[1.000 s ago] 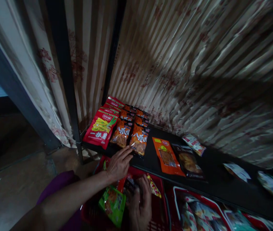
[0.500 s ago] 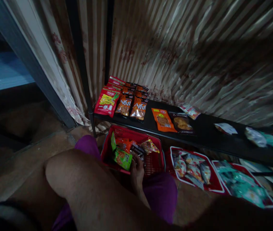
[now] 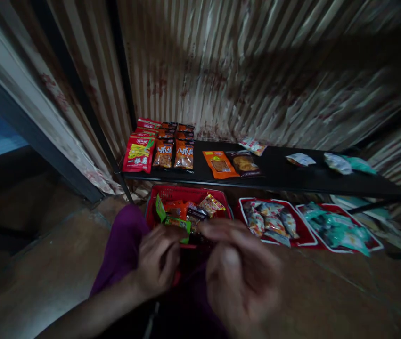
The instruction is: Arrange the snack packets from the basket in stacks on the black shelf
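My left hand (image 3: 159, 259) is raised just in front of the red basket (image 3: 172, 189), fingers loosely curled and thumb apart, with nothing visible in it. To its right my right hand (image 3: 242, 273) hovers close to the camera, blurred, its fingers bent and thumb separate; I see no thing in it. Inside the basket lie a green snack packet (image 3: 182, 225), an orange packet (image 3: 175, 208), a dark packet (image 3: 196, 214) and a yellow-red packet (image 3: 211, 204). My hands cover part of the basket's near side.
Above the basket runs a black shelf (image 3: 274, 167) bearing red packets (image 3: 138, 155), orange-black snack bags (image 3: 184, 154), an orange packet (image 3: 218, 165) and several others. Two more red baskets, one with silvery packets (image 3: 273, 219), one with teal packets (image 3: 341, 230), stand right. A striped curtain (image 3: 186, 70) hangs behind.
A hand that was among the packets in the basket is out of it, and both hands are now up in front. The arm across the foreground has drawn back. The view has turned.
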A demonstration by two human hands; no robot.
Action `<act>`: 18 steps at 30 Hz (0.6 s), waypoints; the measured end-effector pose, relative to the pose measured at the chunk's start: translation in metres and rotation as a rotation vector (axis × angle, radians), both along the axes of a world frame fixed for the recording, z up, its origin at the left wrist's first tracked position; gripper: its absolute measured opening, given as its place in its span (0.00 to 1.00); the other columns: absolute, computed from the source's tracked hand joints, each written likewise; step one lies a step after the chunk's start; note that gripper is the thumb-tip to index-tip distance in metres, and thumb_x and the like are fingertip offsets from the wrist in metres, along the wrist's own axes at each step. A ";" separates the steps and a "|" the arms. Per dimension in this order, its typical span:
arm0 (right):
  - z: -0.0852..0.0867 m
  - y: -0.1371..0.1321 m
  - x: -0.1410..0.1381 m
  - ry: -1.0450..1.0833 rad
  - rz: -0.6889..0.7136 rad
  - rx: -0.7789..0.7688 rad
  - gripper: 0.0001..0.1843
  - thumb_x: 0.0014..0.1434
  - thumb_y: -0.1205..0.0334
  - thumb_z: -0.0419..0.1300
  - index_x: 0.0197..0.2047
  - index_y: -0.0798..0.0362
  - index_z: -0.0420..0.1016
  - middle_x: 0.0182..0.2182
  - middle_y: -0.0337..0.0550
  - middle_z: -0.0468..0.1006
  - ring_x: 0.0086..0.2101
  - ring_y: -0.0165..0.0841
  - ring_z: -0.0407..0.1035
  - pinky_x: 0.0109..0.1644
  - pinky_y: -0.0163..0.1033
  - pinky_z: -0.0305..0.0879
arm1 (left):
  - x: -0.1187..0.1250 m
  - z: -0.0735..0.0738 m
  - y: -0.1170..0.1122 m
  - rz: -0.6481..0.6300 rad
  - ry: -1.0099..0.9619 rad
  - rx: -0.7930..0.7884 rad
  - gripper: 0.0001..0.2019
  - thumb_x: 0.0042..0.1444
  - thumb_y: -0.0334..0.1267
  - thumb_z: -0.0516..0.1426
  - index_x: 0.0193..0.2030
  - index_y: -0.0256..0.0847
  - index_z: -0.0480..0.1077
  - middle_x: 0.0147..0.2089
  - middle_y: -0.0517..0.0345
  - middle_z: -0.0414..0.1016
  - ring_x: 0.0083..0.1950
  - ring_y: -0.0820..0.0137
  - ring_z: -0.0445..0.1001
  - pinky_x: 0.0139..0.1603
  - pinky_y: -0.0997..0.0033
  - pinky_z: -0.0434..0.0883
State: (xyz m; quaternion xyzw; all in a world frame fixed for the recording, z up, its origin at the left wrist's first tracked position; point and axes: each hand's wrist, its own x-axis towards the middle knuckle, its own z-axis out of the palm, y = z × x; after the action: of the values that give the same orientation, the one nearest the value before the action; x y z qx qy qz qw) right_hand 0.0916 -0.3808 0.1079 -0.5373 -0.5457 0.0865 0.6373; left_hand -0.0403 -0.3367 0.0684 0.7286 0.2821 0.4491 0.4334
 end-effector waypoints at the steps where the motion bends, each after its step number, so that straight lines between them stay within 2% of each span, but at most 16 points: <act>1: -0.017 0.018 0.001 0.044 -0.025 -0.046 0.15 0.59 0.60 0.52 0.49 0.45 0.69 0.38 0.41 0.78 0.41 0.35 0.73 0.46 0.46 0.70 | 0.011 -0.021 0.019 -0.036 0.059 -0.139 0.10 0.55 0.35 0.56 0.44 0.43 0.74 0.43 0.54 0.77 0.44 0.64 0.74 0.48 0.62 0.71; 2: -0.039 0.035 0.002 0.097 -0.036 -0.158 0.16 0.60 0.62 0.51 0.50 0.48 0.70 0.39 0.43 0.78 0.41 0.35 0.73 0.47 0.44 0.69 | 0.021 -0.045 0.036 0.011 0.099 -0.346 0.09 0.54 0.33 0.56 0.40 0.40 0.75 0.40 0.53 0.78 0.42 0.64 0.75 0.46 0.63 0.72; 4: -0.098 0.060 0.008 0.155 -0.089 -0.487 0.16 0.59 0.64 0.50 0.48 0.52 0.72 0.40 0.45 0.79 0.41 0.35 0.73 0.48 0.42 0.68 | 0.036 -0.101 0.060 0.292 0.213 -0.741 0.06 0.51 0.29 0.57 0.33 0.38 0.75 0.34 0.53 0.78 0.39 0.65 0.75 0.44 0.66 0.72; 6: -0.161 0.067 0.015 0.054 -0.140 -0.832 0.17 0.55 0.68 0.52 0.45 0.54 0.75 0.43 0.49 0.79 0.44 0.38 0.72 0.52 0.43 0.65 | 0.042 -0.150 0.072 0.498 0.258 -0.887 0.08 0.46 0.25 0.57 0.28 0.41 0.74 0.33 0.57 0.77 0.43 0.68 0.75 0.46 0.71 0.70; 8: -0.211 0.063 0.024 -0.015 -0.062 -1.048 0.15 0.53 0.71 0.53 0.41 0.55 0.78 0.42 0.52 0.79 0.44 0.40 0.73 0.50 0.39 0.64 | 0.045 -0.185 0.076 0.503 0.310 -0.989 0.07 0.44 0.24 0.58 0.21 0.39 0.71 0.24 0.58 0.74 0.36 0.67 0.76 0.40 0.70 0.72; 9: -0.228 0.060 0.027 -0.005 -0.062 -1.097 0.15 0.52 0.73 0.53 0.38 0.56 0.79 0.38 0.54 0.80 0.41 0.41 0.74 0.47 0.39 0.65 | 0.048 -0.197 0.078 0.503 0.325 -1.027 0.07 0.44 0.25 0.58 0.19 0.39 0.70 0.20 0.59 0.71 0.32 0.68 0.75 0.37 0.70 0.72; 12: -0.257 0.062 0.036 0.018 -0.102 -1.126 0.16 0.55 0.71 0.52 0.41 0.55 0.79 0.38 0.54 0.81 0.39 0.42 0.75 0.45 0.38 0.65 | 0.060 -0.220 0.082 0.487 0.341 -1.098 0.04 0.43 0.27 0.60 0.21 0.38 0.70 0.18 0.61 0.69 0.26 0.71 0.72 0.32 0.73 0.71; 14: -0.267 0.072 0.042 0.046 -0.147 -1.135 0.17 0.56 0.69 0.52 0.45 0.53 0.77 0.40 0.52 0.80 0.41 0.40 0.74 0.46 0.37 0.65 | 0.071 -0.232 0.088 0.487 0.344 -1.133 0.03 0.43 0.28 0.60 0.24 0.37 0.72 0.20 0.61 0.70 0.26 0.72 0.72 0.32 0.74 0.71; 18: -0.294 0.089 0.057 0.120 -0.211 -1.239 0.15 0.56 0.67 0.53 0.42 0.58 0.78 0.36 0.51 0.81 0.40 0.38 0.75 0.44 0.34 0.64 | 0.085 -0.252 0.101 0.531 0.352 -1.211 0.02 0.46 0.28 0.58 0.26 0.37 0.71 0.26 0.57 0.74 0.31 0.71 0.74 0.34 0.74 0.71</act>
State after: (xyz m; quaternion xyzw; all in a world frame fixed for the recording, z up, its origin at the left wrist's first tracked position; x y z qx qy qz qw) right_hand 0.1487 -0.2915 -0.1864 -0.8518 -0.3017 0.3530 0.2424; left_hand 0.0447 -0.2356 -0.1839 0.3262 0.7189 0.1779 0.5875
